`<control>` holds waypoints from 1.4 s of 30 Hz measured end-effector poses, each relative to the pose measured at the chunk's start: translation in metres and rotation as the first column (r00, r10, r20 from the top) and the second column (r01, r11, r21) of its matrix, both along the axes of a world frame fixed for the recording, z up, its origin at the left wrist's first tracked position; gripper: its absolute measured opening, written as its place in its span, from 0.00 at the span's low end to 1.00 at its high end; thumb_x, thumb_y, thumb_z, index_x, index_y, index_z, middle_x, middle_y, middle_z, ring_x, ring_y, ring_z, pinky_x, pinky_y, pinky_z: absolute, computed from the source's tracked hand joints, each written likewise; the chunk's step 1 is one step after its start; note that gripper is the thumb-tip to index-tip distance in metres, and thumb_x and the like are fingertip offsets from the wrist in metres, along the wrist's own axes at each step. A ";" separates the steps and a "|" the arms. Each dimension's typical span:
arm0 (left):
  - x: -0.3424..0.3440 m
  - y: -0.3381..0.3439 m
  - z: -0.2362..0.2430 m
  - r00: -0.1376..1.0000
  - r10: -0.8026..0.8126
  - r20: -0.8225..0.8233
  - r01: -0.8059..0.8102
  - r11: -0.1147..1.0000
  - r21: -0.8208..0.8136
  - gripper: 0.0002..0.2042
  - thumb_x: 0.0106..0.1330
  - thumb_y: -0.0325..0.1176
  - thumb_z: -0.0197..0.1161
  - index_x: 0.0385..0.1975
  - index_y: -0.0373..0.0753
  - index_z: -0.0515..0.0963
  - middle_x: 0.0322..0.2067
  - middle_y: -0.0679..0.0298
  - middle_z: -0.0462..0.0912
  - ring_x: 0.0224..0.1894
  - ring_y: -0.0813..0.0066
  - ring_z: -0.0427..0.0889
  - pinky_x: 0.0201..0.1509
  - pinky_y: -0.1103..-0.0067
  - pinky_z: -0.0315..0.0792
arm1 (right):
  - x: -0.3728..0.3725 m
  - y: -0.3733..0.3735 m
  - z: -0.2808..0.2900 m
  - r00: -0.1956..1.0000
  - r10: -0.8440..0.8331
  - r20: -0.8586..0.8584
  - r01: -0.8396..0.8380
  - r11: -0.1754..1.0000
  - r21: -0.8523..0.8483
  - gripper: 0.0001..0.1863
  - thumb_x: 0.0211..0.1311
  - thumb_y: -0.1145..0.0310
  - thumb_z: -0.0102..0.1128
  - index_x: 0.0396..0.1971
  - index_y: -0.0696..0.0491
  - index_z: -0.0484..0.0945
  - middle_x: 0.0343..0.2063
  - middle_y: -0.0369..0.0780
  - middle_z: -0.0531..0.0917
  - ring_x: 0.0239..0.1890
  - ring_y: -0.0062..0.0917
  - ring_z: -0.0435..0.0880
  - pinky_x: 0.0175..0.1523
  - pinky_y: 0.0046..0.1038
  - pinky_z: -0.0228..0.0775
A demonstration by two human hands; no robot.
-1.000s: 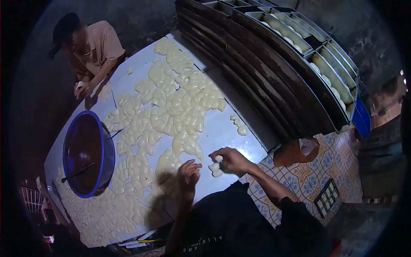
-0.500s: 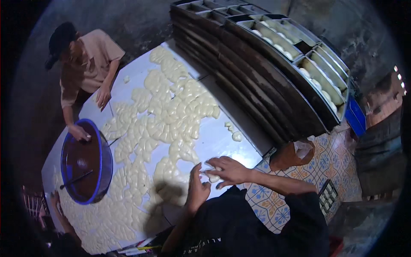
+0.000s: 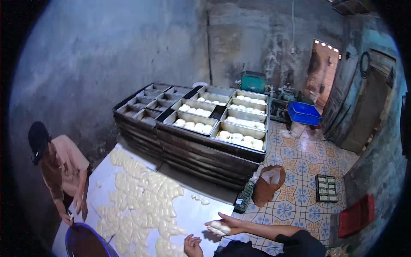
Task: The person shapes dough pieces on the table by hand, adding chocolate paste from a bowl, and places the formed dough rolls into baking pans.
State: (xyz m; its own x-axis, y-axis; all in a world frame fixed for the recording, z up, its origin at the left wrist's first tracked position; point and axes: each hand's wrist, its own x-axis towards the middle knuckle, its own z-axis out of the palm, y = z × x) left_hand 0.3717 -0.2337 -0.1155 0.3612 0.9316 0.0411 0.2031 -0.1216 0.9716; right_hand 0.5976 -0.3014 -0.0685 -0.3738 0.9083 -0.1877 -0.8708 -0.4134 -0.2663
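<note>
My right hand (image 3: 232, 223) holds pale, rounded lumps of dough (image 3: 219, 228) by the table's near right edge. The lumps rest against the palm and fingers. Just left of it is my left hand (image 3: 193, 246), its fingers loosely curled and slightly apart, with nothing visible in it. Many flattened dough pieces (image 3: 145, 201) cover the white table (image 3: 195, 220) beyond and left of my hands. A few small dough scraps (image 3: 201, 199) lie near the table's far right side.
Stacked dark trays bear metal loaf pans (image 3: 190, 122), several with dough balls. A person (image 3: 64, 171) stands at the left by a blue-rimmed tub (image 3: 87, 242). Right of the table, a brown sack (image 3: 269, 186), a dark tray (image 3: 326, 188) and a red crate (image 3: 356, 215) are on the tiled floor.
The view has swung up and right, showing the wall and more floor. My hands have moved apart; the dough is in my right hand. The other person's hands have come together near the tub.
</note>
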 end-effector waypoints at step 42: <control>0.225 0.062 -0.033 0.946 0.324 -0.015 -0.306 0.908 0.288 0.27 0.64 0.37 0.62 0.58 0.28 0.65 0.55 0.46 0.70 0.60 0.51 0.67 0.65 0.66 0.59 | 0.490 0.189 0.346 -0.716 -0.553 0.425 -0.202 0.748 0.632 0.20 0.54 0.80 0.51 0.49 0.60 0.77 0.44 0.53 0.80 0.42 0.38 0.83 0.47 0.32 0.74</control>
